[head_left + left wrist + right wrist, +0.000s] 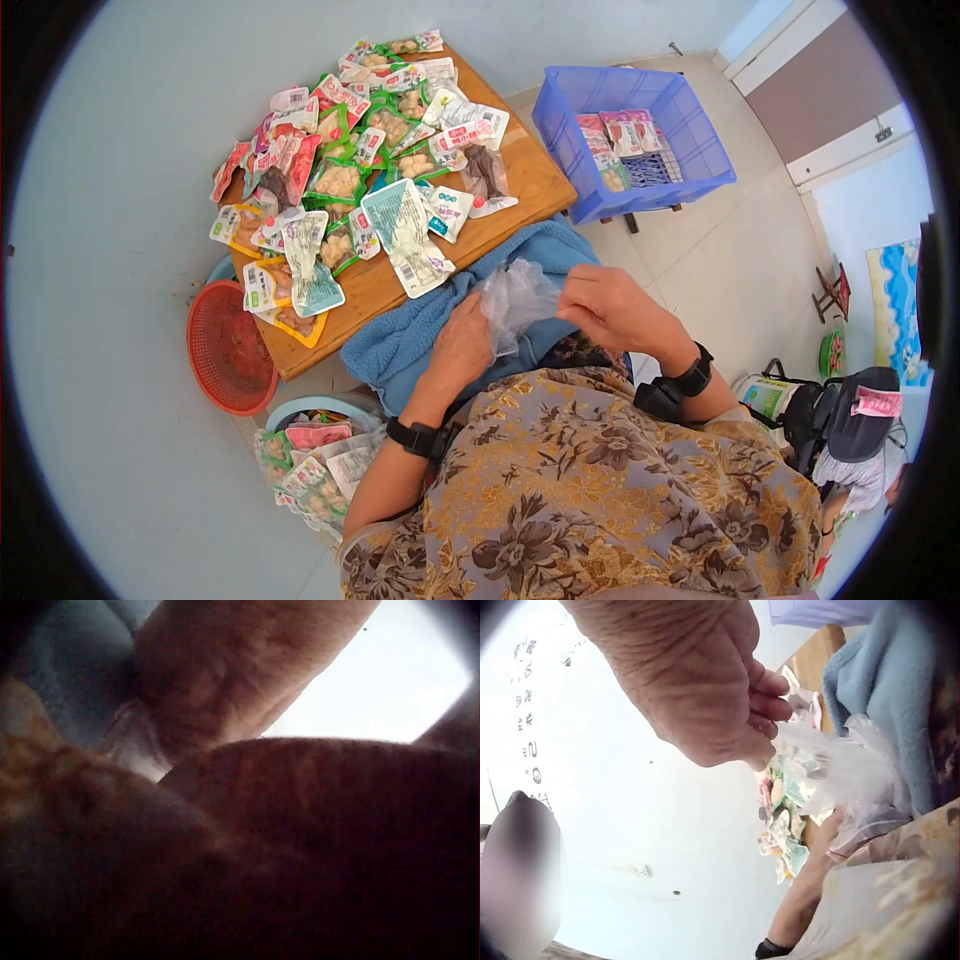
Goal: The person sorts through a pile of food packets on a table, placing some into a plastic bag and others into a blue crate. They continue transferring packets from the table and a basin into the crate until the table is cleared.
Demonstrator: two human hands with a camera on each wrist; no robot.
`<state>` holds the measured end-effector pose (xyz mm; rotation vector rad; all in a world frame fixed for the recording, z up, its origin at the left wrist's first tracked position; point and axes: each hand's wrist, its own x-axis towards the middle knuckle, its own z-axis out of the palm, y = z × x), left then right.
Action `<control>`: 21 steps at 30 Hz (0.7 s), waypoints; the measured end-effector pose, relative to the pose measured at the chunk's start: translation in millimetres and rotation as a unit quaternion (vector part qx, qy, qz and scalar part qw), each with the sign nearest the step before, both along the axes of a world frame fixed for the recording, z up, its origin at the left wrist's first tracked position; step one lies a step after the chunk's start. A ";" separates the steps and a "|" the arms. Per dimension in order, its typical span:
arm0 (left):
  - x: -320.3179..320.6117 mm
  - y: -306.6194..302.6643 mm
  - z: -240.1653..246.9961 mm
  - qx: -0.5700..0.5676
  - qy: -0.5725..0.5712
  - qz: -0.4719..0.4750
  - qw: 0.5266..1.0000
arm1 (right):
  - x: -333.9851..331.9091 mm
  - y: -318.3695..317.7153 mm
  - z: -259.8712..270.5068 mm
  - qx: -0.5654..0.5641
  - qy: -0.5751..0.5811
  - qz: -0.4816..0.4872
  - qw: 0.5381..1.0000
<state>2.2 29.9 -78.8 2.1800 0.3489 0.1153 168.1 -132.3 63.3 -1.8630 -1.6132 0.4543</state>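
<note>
A crumpled clear plastic bag (520, 300) is stretched between both hands over the lap in the head view. My left hand (464, 342) grips its left side. On the other side, my right hand (618, 308) pinches the edge of the bag between thumb and curled fingers. The right wrist view has the bag (859, 772) spreading from the right fingertips down to the left hand. Mostly dark, the left wrist view has a hand close to the lens and a sliver of the bag (139, 742). A blue fleece cloth (400, 345) lies just beyond the hands.
Many sealed snack packets (335, 180) are piled on a wooden table (535, 165). A purple crate (630, 95) with several packets stands beyond it. Left of the table are a red basket (225, 350) and, nearer, a basin (310, 405) heaped with packets. Another person sits at right.
</note>
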 end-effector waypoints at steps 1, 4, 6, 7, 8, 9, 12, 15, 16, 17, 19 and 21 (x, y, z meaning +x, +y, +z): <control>-0.8 1.9 -1.5 0.004 0.018 -0.014 1.000 | -0.3 -1.3 8.1 -0.001 0.000 0.000 1.000; -0.7 7.8 8.7 0.000 0.022 -0.050 0.998 | 0.1 -6.6 34.0 -0.014 0.005 0.007 1.000; -0.3 8.5 9.2 -0.008 0.008 -0.073 0.997 | 2.5 -11.8 48.5 0.017 0.037 -0.014 0.999; -0.4 7.3 3.5 -0.001 0.024 -0.068 0.997 | 4.4 -14.4 55.0 0.016 0.036 -0.015 0.999; -0.2 5.7 -0.8 0.007 0.040 -0.064 0.997 | 6.8 -17.3 61.4 0.041 0.045 -0.037 0.997; 1.6 2.5 -5.3 0.007 0.040 -0.065 0.997 | 11.2 -19.8 65.0 0.068 0.054 -0.059 0.994; 1.2 -6.9 -15.8 0.118 0.058 -0.045 0.990 | 21.7 -24.2 73.5 0.167 0.143 -0.102 0.970; 4.1 -10.1 -34.7 0.184 0.014 -0.046 0.982 | 30.1 -20.5 81.0 0.245 0.150 -0.130 0.949; 6.2 -9.3 -35.1 0.192 0.021 -0.059 0.979 | 31.3 -19.7 82.7 0.273 0.140 -0.157 0.939; 7.5 -8.1 -35.4 0.200 0.028 -0.072 0.977 | 29.7 -16.7 82.0 0.274 0.140 -0.157 0.939; 9.9 -5.4 -25.9 0.177 0.076 -0.086 0.978 | 24.9 -9.1 77.3 0.326 0.236 -0.248 0.881; 12.4 -2.1 -20.5 0.156 0.121 -0.101 0.975 | 30.0 -8.2 64.4 0.328 0.233 -0.255 0.879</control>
